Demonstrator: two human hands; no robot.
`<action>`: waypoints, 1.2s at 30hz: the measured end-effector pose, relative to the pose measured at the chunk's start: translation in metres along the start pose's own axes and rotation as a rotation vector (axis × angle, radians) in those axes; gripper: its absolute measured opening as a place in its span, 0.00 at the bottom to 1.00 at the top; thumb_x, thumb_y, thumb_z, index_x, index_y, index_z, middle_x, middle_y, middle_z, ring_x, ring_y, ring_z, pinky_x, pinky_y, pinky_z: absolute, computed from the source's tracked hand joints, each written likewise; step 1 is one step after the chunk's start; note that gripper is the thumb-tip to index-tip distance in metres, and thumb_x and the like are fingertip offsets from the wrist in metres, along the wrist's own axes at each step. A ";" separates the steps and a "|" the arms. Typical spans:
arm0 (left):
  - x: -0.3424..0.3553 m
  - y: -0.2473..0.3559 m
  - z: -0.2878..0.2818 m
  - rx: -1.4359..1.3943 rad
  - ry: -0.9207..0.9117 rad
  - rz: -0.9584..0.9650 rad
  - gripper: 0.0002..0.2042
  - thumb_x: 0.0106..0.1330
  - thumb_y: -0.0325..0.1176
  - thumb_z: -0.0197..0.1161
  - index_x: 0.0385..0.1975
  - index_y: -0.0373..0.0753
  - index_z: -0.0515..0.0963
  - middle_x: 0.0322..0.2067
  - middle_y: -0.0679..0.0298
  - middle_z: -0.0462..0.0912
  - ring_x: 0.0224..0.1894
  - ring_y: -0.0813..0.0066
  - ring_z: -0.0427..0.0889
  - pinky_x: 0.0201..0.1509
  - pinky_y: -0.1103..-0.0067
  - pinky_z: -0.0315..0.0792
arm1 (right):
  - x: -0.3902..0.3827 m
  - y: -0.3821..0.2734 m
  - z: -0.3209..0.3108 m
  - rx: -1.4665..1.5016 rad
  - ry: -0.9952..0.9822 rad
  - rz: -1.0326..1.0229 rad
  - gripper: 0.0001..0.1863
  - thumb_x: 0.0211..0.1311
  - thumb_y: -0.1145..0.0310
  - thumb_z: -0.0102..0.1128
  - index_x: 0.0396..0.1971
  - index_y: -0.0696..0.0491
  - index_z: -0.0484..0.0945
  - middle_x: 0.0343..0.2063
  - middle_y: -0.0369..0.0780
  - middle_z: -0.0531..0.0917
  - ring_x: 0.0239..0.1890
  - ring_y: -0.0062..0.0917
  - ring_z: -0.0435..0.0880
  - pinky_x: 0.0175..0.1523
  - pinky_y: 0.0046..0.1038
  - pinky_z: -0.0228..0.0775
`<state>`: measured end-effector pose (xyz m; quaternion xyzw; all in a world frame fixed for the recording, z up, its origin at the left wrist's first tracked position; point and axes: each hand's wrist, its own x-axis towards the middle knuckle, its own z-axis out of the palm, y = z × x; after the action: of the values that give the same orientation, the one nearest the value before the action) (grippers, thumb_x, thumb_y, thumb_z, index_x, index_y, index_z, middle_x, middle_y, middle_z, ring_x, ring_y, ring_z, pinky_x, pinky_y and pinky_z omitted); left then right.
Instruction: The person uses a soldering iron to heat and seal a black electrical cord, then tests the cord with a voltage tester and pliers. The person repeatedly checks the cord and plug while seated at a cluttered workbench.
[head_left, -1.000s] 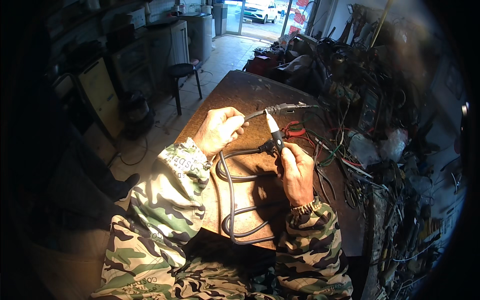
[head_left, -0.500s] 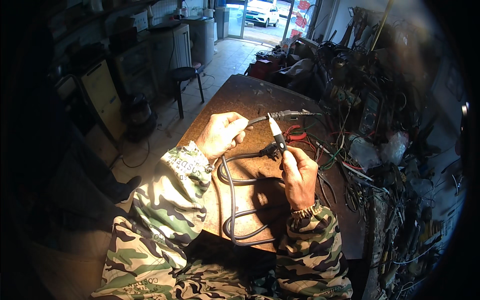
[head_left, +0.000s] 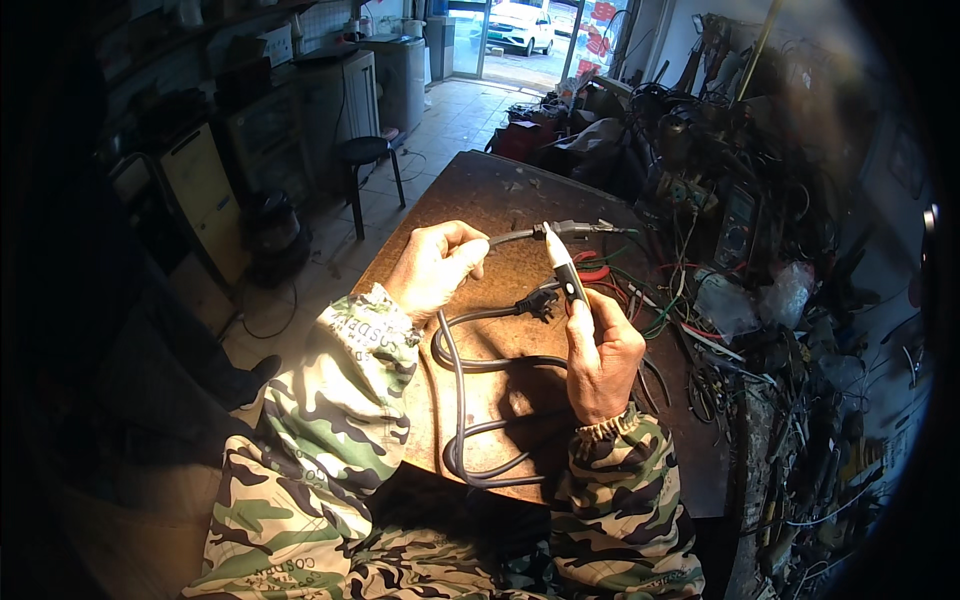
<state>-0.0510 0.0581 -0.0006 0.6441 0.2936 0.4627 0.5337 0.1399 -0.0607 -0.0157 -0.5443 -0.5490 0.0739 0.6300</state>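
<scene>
My left hand [head_left: 432, 268] pinches a thick black cable [head_left: 510, 236], whose far end has a ribbed connector [head_left: 567, 229] with small metal parts at its tip. My right hand [head_left: 601, 355] grips a pen-shaped tester [head_left: 567, 278], black with a white tip, held upright and leaning left, the tip at or just in front of the cable by the connector; I cannot tell if they touch. Below, loops of cable lie on the worn wooden tabletop [head_left: 440, 200], with a black plug [head_left: 538, 305]. Red-handled pliers [head_left: 595, 268] lie behind the tester, partly hidden.
A tangle of wires [head_left: 680, 310], a multimeter [head_left: 737, 225], plastic bags [head_left: 787, 293] and heaped parts crowd the right. A black stool [head_left: 365, 150] stands left of the table, near appliances [head_left: 400, 85]. A glass door at the back shows a white car [head_left: 525, 30] outside.
My right hand and the tester have shifted a little to the right, so the white tip sits closer to the connector. My left hand still holds the cable in nearly the same place.
</scene>
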 end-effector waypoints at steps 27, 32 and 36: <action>0.003 -0.004 0.005 0.155 0.069 0.176 0.07 0.66 0.23 0.65 0.42 0.32 0.83 0.30 0.65 0.86 0.31 0.85 0.79 0.37 0.86 0.72 | 0.003 0.003 -0.001 -0.235 0.095 -0.227 0.11 0.57 0.76 0.65 0.41 0.59 0.82 0.27 0.43 0.80 0.25 0.31 0.81 0.31 0.30 0.72; 0.001 -0.003 0.000 0.154 0.080 0.198 0.07 0.66 0.23 0.65 0.42 0.32 0.83 0.30 0.64 0.86 0.32 0.84 0.80 0.37 0.86 0.73 | 0.005 -0.002 0.001 -0.232 0.111 -0.242 0.11 0.57 0.76 0.65 0.41 0.59 0.82 0.27 0.43 0.80 0.25 0.31 0.81 0.31 0.30 0.73; 0.001 -0.005 -0.001 0.144 0.084 0.198 0.08 0.66 0.24 0.65 0.42 0.32 0.83 0.30 0.64 0.86 0.32 0.84 0.80 0.38 0.85 0.74 | 0.005 -0.003 -0.001 -0.248 0.113 -0.218 0.11 0.57 0.76 0.65 0.41 0.60 0.82 0.28 0.43 0.80 0.26 0.31 0.82 0.31 0.29 0.73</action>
<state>-0.0506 0.0605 -0.0048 0.6866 0.2833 0.5174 0.4250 0.1413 -0.0587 -0.0100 -0.5583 -0.5736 -0.0939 0.5920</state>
